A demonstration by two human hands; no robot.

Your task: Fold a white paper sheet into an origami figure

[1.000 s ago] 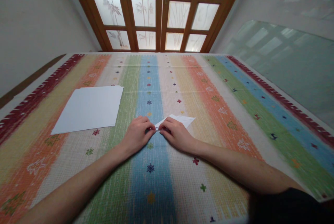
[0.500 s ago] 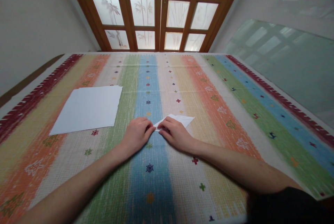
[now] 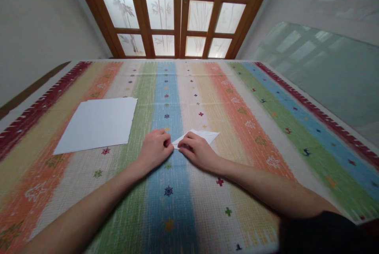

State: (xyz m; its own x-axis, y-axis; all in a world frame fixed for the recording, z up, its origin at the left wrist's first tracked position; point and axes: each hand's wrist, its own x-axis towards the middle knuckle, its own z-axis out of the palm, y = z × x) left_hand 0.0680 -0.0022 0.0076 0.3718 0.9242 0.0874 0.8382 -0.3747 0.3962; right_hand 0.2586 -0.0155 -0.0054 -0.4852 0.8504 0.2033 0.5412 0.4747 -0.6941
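A folded piece of white paper [image 3: 211,136] lies on the tablecloth in front of me, pointed at its right end. My left hand [image 3: 155,146] is closed, with thumb and curled fingers at the paper's narrow left tip. Over the middle of the paper rests my right hand [image 3: 197,150], its fingers bent and pressing on it near the same tip. Between the two hands a small strip of the folded edge shows. The right hand hides much of the paper.
Left of my hands lies a stack of white paper sheets [image 3: 97,126], slightly uneven at its edges. A striped tablecloth [image 3: 168,214] covers the table. Beyond the table's far edge stand wooden doors with frosted panes [image 3: 164,13]; a glass panel [image 3: 322,72] leans at the right wall.
My left thumb and fingers have shifted slightly at the paper's left tip. The right hand stays on the paper almost unchanged. The whole view has moved a little.
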